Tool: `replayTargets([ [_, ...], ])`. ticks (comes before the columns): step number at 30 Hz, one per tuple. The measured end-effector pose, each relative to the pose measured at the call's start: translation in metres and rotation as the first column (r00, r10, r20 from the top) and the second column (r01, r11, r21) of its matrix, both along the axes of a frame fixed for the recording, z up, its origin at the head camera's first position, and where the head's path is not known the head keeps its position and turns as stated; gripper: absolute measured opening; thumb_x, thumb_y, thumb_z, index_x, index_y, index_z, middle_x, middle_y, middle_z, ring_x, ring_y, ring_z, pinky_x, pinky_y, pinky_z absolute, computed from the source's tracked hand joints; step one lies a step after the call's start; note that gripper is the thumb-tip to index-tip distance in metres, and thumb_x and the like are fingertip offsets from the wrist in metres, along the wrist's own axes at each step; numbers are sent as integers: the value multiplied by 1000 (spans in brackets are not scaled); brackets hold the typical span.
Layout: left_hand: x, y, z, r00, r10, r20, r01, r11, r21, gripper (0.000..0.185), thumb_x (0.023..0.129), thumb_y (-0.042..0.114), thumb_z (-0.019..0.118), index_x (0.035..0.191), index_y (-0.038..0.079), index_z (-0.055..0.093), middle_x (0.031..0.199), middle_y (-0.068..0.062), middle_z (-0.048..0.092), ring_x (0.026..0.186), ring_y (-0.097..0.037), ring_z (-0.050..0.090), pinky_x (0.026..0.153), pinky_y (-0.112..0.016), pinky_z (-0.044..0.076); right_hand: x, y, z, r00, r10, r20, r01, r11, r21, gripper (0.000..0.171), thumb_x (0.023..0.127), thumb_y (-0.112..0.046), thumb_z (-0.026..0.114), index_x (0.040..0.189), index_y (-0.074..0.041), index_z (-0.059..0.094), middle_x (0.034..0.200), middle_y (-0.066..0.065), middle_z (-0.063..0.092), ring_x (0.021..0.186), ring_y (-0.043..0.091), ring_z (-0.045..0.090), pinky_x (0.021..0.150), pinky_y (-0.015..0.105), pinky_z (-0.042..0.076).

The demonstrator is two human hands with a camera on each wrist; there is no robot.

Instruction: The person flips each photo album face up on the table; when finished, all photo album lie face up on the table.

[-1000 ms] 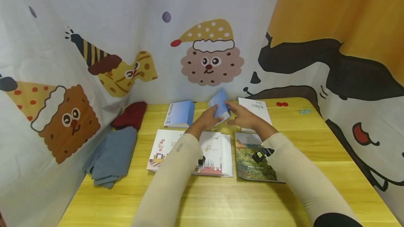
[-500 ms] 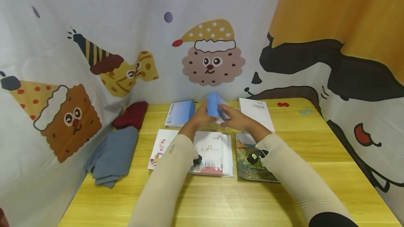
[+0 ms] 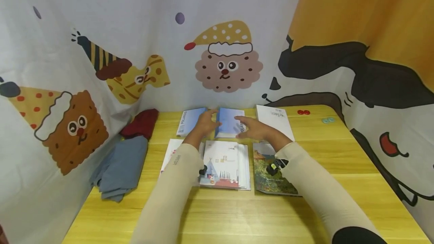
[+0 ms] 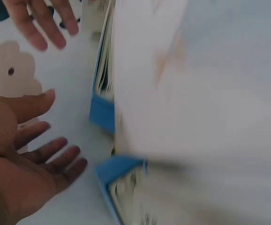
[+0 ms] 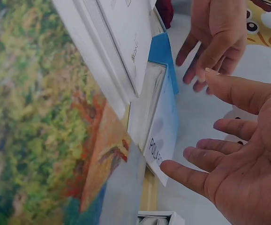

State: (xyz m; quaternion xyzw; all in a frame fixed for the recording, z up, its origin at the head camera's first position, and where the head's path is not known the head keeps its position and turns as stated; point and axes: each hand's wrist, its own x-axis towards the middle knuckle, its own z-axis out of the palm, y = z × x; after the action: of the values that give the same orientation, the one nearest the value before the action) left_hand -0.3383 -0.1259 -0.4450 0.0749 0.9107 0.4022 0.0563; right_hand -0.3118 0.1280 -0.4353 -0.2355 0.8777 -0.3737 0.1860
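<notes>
A blue photo album marked POLAROID (image 3: 228,125) lies flat at the back of the table between my hands. My left hand (image 3: 205,123) is at its left edge, fingers spread and relaxed, overlapping a second blue POLAROID album (image 3: 187,121) in the head view. To the right, my right hand (image 3: 257,127) has thumb and fingers apart, with fingertips by the lettered edge. Both wrist views show loosely extended fingers of the left hand (image 4: 27,154) and the right hand (image 5: 243,154), neither holding anything. A white album (image 3: 276,118) lies beyond the right hand.
Nearer me are white albums with a tent drawing (image 3: 222,161) and a garden-picture photo album (image 3: 271,180). Grey cloth (image 3: 122,165) and dark red cloth (image 3: 140,123) lie left. Small red discs (image 3: 303,112) and teal discs (image 3: 328,120) sit back right. A printed curtain (image 3: 152,29) borders the table.
The blue album that both hands were turning over now lies flat, its lettering at the right side. The hands have let go, the left moving leftward.
</notes>
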Motion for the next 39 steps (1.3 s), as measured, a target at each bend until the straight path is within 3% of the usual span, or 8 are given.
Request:
replayTargets([
  [3,-3,-16,4,1000,-14,-20,12,992,-125,78,97,13,83,165,4,46,172,-24,42,162,-45,38,134,-55,33,-1,-1,1,1000,10,-21,-10,1000,11,89,104,-27,76,175,-9,25,181,21,26,166,47,28,132,66,31],
  [8,-5,-44,12,994,-62,95,91,936,-341,96,91,12,87,171,9,35,179,-26,26,166,-49,26,136,-61,25,-3,-4,1,999,13,-31,-13,1000,28,89,103,-29,76,174,-8,27,180,21,29,166,47,28,132,66,31],
  [11,-7,-57,14,979,-68,191,136,918,-372,101,93,15,86,175,16,27,183,-24,12,170,-49,12,136,-67,16,-4,-7,0,999,3,-44,-1,999,41,89,103,-30,76,174,-9,26,180,21,29,166,47,29,132,66,30],
  [15,-8,-68,10,957,-59,283,162,920,-358,103,97,15,82,177,21,18,185,-20,-2,171,-46,-1,137,-66,8,-6,-13,-3,999,-5,-50,7,999,37,94,103,-32,77,176,-10,22,181,21,25,167,46,27,133,65,29],
  [21,-9,-75,-3,960,-21,279,137,905,-403,99,100,20,80,177,22,17,185,-20,0,171,-47,2,138,-65,10,-8,-23,-6,997,-13,-72,15,1000,26,96,103,-33,77,176,-11,18,183,17,21,168,42,25,136,62,26],
  [28,-7,-78,-11,977,-54,204,144,879,-456,82,109,23,68,176,13,21,183,-23,12,171,-43,13,140,-57,14,-6,-38,-5,996,14,-89,-12,1000,22,93,105,-32,73,176,-8,18,183,19,20,168,44,24,136,63,24],
  [33,-5,-86,-12,981,-92,172,158,892,-423,80,111,21,64,175,7,20,182,-24,17,170,-43,16,140,-55,14,-2,-50,-3,997,23,-76,-22,1000,8,96,106,-35,73,176,-7,14,183,18,18,168,42,25,136,61,25],
  [39,1,-98,-11,982,-124,139,159,948,-277,82,113,26,62,176,10,13,184,-17,14,171,-42,14,140,-57,13,-1,-70,-5,998,49,-29,-51,996,-68,102,105,-30,73,176,-3,4,183,22,14,170,42,21,138,57,21],
])
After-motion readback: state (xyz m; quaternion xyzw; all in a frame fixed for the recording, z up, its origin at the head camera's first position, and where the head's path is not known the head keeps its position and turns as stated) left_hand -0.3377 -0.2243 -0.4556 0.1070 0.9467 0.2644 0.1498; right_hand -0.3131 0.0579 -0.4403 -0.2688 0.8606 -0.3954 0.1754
